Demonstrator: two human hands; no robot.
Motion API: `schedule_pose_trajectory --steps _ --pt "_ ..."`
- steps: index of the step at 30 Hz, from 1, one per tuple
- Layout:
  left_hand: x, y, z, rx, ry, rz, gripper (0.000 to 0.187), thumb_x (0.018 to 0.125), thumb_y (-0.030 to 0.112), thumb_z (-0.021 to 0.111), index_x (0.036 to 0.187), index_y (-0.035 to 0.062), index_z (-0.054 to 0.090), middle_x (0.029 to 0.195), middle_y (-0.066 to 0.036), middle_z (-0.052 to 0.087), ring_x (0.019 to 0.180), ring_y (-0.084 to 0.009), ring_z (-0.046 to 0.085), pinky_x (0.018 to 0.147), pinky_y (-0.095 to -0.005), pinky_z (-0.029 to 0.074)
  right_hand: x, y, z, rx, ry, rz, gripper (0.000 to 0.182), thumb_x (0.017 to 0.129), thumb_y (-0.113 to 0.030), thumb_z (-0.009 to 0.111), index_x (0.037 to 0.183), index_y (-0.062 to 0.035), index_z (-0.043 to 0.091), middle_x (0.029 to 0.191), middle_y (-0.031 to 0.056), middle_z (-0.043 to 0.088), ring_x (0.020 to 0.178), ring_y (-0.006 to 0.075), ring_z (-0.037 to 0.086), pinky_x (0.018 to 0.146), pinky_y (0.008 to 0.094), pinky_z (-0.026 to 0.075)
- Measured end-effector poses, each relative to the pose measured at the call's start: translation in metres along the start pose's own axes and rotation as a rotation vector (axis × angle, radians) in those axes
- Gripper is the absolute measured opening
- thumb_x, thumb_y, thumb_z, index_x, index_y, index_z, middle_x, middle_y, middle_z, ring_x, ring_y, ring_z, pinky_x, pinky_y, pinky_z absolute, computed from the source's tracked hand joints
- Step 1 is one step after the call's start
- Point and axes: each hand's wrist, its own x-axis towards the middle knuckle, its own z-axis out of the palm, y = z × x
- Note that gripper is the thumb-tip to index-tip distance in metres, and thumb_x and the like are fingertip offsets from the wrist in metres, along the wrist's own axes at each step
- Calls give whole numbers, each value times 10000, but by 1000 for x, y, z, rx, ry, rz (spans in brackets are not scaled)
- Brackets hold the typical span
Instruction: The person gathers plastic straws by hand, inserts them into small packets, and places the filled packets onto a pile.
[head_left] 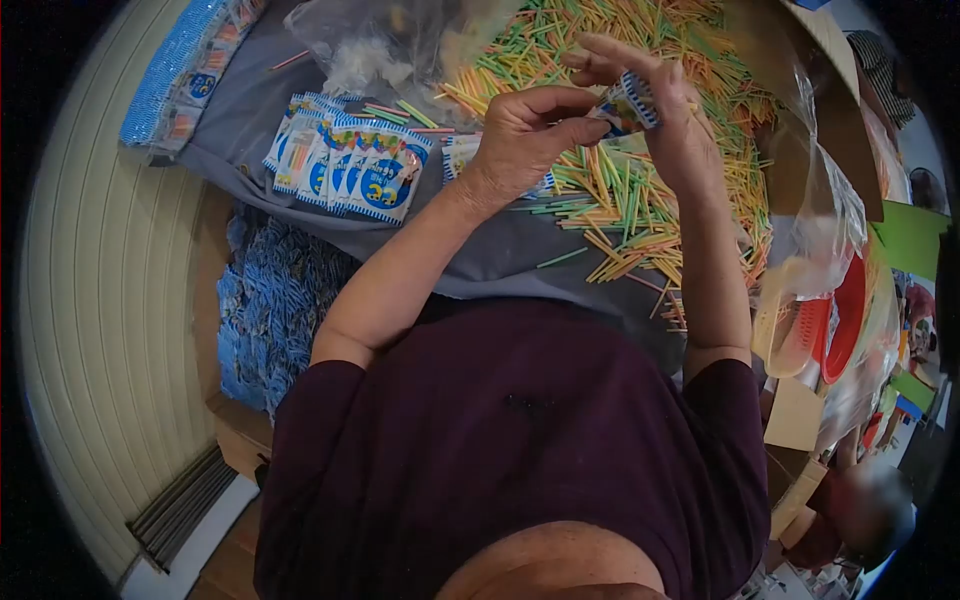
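Observation:
My left hand (pixel 540 135) pinches a small blue and white printed packet (pixel 628 105) between thumb and fingers. Close against the packet's other side is my right hand (pixel 682 125), its fingers stretched out and apart; I cannot make out whether it grips anything. Beneath both hands lies a wide heap of thin coloured sticks (pixel 625 200), green, yellow, orange and pink. Partly hidden under my left wrist, another packet (pixel 460 155) rests on the grey cloth (pixel 490 250). To the left, several matching packets (pixel 385 175) overlap in a fanned row.
A large blue bag of packets (pixel 185 75) lies at the upper left. Below it, a cardboard box (pixel 240 440) holds many blue packets (pixel 270 310). Clear plastic (pixel 370 50) lies at the back. Red and cream baskets (pixel 845 320) stand right, with another person (pixel 850 510) beyond.

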Motion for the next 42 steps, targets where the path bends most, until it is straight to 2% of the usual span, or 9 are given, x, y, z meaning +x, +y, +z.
schedule_pose_trajectory --steps 5,8,13,16,19,23,34,38,42 --pt "-2 1 3 55 59 22 191 926 59 690 1097 -26 700 882 -3 691 823 -36 603 726 -197 506 6 -11 0 -483 -74 13 780 1007 -657 198 1365 -76 575 1200 86 676 1072 156 623 803 292 487" --pt "0 -1 -8 158 63 59 174 950 73 664 1089 -26 702 860 23 679 795 -9 565 683 -185 471 18 -7 -14 -140 140 -121 691 1029 -583 296 1354 -42 579 1239 88 662 1121 166 614 902 333 459" --pt "-15 14 -15 233 138 142 121 954 51 638 1012 -32 703 788 -1 663 718 -30 546 630 -211 452 10 -26 -35 -375 251 5 571 1015 -478 470 1367 -38 567 1295 99 634 1184 208 595 964 362 451" --pt "-50 37 -26 700 219 238 65 870 48 674 854 -5 641 749 -127 630 670 -217 618 609 -303 466 1 15 -56 -1069 224 -141 519 874 -333 733 1341 -139 614 1248 202 635 1188 367 584 995 483 457" --pt "-89 47 -60 1425 313 391 74 872 55 665 934 20 684 821 -88 670 759 -258 624 682 -365 489 -17 33 -56 -971 132 41 487 878 -332 720 1320 -150 629 1280 195 620 1206 374 571 971 491 475" --pt "-107 45 -95 1925 393 196 126 869 117 654 976 90 713 888 -64 678 888 -290 585 788 -439 460 -25 58 -83 -1014 157 222 446 875 -302 717 1288 -149 649 1294 190 611 1197 385 570 933 532 487" --pt "-113 49 -109 2024 514 152 434 916 124 604 1349 140 586 1134 -123 560 1014 -305 496 884 -427 413 -67 79 -155 -1351 255 0 377 869 -258 710 1201 -82 678 1211 192 642 1147 378 581 943 505 471" --pt "-113 58 -85 2031 492 108 388 898 149 646 1286 155 636 1149 -117 563 1023 -301 496 917 -444 387 -56 74 -139 -1125 287 62 429 853 -348 730 1175 -68 683 1180 210 647 1123 387 594 939 506 471" --pt "-97 68 -52 1941 313 233 359 798 194 753 1148 132 699 1129 -88 581 1057 -294 508 942 -459 356 -22 84 -120 -1591 192 259 642 824 -541 709 1225 -45 641 1187 199 646 1037 357 632 862 457 506"
